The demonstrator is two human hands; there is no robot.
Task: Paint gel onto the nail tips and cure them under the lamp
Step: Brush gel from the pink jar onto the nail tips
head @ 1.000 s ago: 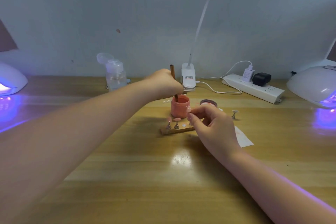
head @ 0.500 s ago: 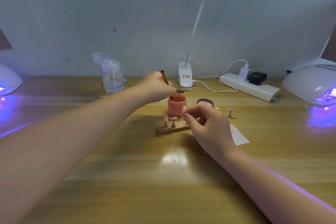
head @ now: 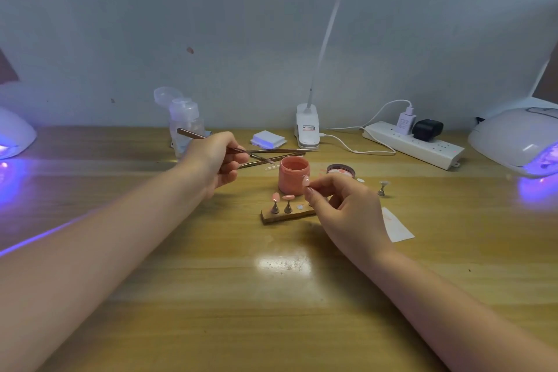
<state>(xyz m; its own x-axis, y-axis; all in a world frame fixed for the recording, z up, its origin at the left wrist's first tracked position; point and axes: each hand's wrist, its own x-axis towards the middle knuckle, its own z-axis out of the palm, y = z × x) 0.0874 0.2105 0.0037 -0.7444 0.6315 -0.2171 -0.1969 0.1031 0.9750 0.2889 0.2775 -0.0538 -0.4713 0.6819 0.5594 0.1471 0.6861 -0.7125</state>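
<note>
The counter (head: pixel 181 296) lies bare toward its near edge. The left hand (head: pixel 216 160) pinches a brush (head: pixel 193 134) left of the open gel jar (head: pixel 293 175). The right hand (head: pixel 347 208) pinches a nail tip (head: pixel 306 180) against the jar's right side, above the wooden holder (head: pixel 287 216).

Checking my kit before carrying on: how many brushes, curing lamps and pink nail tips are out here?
Brushes: 3, one in the left hand, two lying behind the jar
Curing lamps: 2, left and right
Pink nail tips: 3, two on the wooden base, one pinched by the right hand
Total: 8
</note>
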